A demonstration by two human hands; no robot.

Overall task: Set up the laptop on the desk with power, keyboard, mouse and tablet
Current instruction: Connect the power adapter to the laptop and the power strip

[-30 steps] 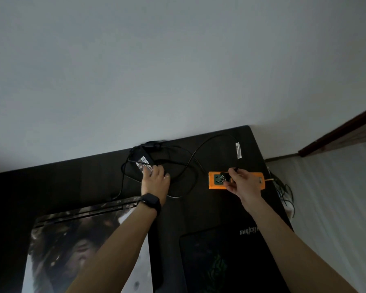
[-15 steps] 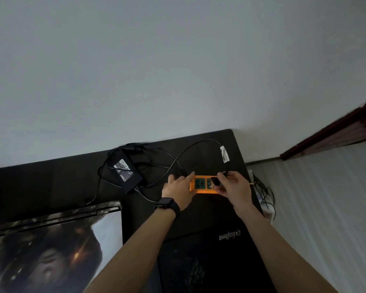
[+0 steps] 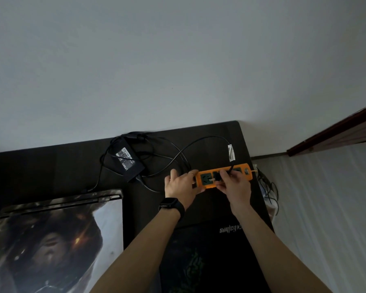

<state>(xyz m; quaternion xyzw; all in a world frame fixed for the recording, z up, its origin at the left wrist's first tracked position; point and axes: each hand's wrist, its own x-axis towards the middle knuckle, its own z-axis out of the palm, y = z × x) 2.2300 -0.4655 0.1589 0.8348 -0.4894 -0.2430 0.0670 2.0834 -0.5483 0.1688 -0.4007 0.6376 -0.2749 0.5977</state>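
An orange power strip (image 3: 241, 170) lies near the dark desk's (image 3: 51, 166) far right corner. My left hand (image 3: 181, 186) grips its left end. My right hand (image 3: 234, 185) pinches a black plug (image 3: 218, 176) at the strip's sockets; its cable (image 3: 199, 142) loops back to a black power brick (image 3: 125, 163) at the rear. A closed laptop (image 3: 57, 240) with a picture on its lid sits at the front left.
A dark mouse pad (image 3: 209, 261) with lettering covers the desk's front right. Tangled cables (image 3: 268, 189) hang off the desk's right edge over a pale floor. A plain wall rises behind the desk. A dark wooden frame (image 3: 336, 130) runs at the right.
My left hand left the power brick and moved right to grip the strip's left end. My right hand stayed at the strip with the plug.
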